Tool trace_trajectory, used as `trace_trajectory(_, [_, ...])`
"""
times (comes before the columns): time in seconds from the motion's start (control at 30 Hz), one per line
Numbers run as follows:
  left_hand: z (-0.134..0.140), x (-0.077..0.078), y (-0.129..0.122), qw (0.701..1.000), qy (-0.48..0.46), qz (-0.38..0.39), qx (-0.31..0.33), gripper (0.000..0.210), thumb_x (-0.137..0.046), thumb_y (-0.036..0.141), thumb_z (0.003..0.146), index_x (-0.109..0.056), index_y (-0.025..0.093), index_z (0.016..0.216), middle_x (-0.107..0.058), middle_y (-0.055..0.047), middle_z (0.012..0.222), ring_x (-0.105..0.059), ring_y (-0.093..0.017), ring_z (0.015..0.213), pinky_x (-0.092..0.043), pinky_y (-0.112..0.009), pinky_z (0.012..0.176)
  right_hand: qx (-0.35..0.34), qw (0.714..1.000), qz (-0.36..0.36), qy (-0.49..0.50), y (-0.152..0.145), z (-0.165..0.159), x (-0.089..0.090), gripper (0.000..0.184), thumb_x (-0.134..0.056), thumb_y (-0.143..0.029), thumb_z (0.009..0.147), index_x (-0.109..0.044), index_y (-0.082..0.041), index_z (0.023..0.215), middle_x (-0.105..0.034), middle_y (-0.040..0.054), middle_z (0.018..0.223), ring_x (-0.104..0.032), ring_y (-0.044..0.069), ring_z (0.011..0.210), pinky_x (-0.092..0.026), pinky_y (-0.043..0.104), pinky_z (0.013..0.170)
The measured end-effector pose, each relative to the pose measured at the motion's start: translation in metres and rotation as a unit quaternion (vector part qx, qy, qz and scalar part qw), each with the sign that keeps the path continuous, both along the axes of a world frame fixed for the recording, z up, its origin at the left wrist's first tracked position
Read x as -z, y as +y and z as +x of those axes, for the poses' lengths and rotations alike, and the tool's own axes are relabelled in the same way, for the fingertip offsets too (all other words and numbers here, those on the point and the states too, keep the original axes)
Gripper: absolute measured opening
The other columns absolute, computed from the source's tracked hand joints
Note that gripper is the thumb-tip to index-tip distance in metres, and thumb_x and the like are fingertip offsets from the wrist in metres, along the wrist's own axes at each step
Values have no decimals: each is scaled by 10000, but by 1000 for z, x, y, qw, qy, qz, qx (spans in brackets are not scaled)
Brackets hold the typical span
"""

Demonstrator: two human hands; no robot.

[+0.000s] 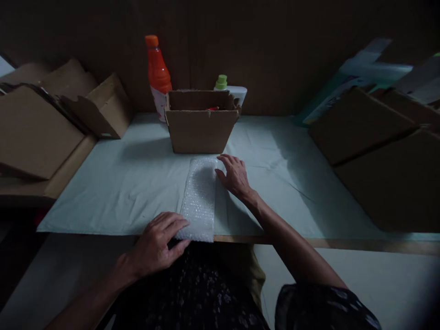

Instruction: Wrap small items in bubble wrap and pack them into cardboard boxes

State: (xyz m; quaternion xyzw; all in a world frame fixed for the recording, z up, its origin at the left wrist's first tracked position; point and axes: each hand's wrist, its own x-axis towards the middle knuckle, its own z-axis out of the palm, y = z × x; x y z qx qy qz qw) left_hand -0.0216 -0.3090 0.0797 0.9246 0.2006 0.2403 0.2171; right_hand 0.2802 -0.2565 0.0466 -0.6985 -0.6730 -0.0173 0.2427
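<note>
A long strip of bubble wrap (199,201) lies flat on the pale cloth, its near end at the table's front edge. My left hand (161,240) is at its near left corner, fingers stretched over the corner and thumb apart below the edge. Beside the far right edge of the wrap is my right hand (235,174), its thumb and forefinger spread and the tips by the wrap's border. Neither hand grips anything that I can see. Just beyond the wrap stands an open cardboard box (201,130); something red shows inside it, too little to name.
Behind the box stand an orange-red bottle (160,73) and a white bottle with a green cap (222,82). Several cardboard boxes (37,133) fill the left side. More cardboard boxes (388,169) and a teal bottle (343,87) are at the right. A dark wall closes the back.
</note>
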Motion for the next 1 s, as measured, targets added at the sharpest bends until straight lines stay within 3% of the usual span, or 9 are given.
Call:
trace_trajectory(0.13, [9,14,0,1000,17,-7,-22,423,-711,229,839,-588,163,1239,-665,-124,1175,-629,-264,1074,-549,-440,938,-102,994,-23,-44,-28,-20,1,451,-611,-284,938,-579,-161,1371,-545,173,1480,-521,325,1290,-421,476,1019])
trace_trajectory(0.27, [20,34,-17,997,76,-27,11,461,-779,213,759,-635,173,1195,-711,-82,1028,-666,-277,962,-579,-468,880,-193,972,-104,-82,-21,-36,10,430,-585,-352,976,-592,-198,1377,-514,146,1520,-470,300,1381,-391,474,1087])
trace_trajectory(0.37, [19,35,-19,997,56,-52,30,323,-739,176,785,-671,197,1101,-694,-44,936,-669,-223,861,-593,-377,783,-117,980,-125,-97,-4,-26,8,407,-537,-331,1003,-588,-199,1385,-513,146,1523,-450,304,1409,-359,493,1125])
trace_trajectory(0.47, [16,26,-7,999,-14,-43,2,321,-676,188,847,-651,182,1167,-685,-78,1054,-665,-203,949,-583,-341,835,-44,985,-126,-107,1,-20,3,456,-540,-309,993,-558,-151,1420,-478,192,1541,-444,326,1413,-365,489,1123])
trace_trajectory(0.57, [15,23,3,999,-1,-7,-42,549,-753,295,803,-586,149,1305,-629,-158,1296,-593,-304,1202,-536,-484,1006,-125,977,-129,-119,-4,-28,5,491,-537,-342,998,-533,-161,1455,-438,176,1577,-422,315,1433,-347,464,1142])
trace_trajectory(0.63, [16,29,2,998,50,-14,-31,628,-833,347,716,-606,154,1269,-595,-177,1374,-535,-361,1294,-505,-555,1047,-186,965,-141,-120,-5,-35,9,491,-518,-384,1011,-533,-184,1459,-439,150,1584,-409,308,1443,-330,464,1154])
trace_trajectory(0.8, [14,42,-21,998,62,-8,-11,130,-714,162,804,-623,197,890,-621,-122,1355,-548,-315,1304,-455,-547,1112,-161,971,-139,-106,13,-28,12,470,-469,-390,1032,-528,-202,1459,-462,126,1571,-397,298,1448,-284,492,1173])
trace_trajectory(0.87, [12,41,-27,999,39,4,-20,157,-656,139,838,-617,207,974,-635,-115,1312,-583,-291,1249,-468,-540,1095,-142,975,-134,-104,19,-20,10,464,-463,-377,1033,-532,-192,1453,-468,130,1565,-406,296,1438,-286,484,1170])
trace_trajectory(1.0, [11,37,-29,999,16,6,-31,525,-651,162,845,-498,214,1344,-626,-124,1312,-603,-263,1202,-534,-445,1005,-133,976,-134,-103,20,-14,10,470,-456,-361,1031,-524,-177,1458,-454,130,1577,-393,296,1447,-296,462,1166])
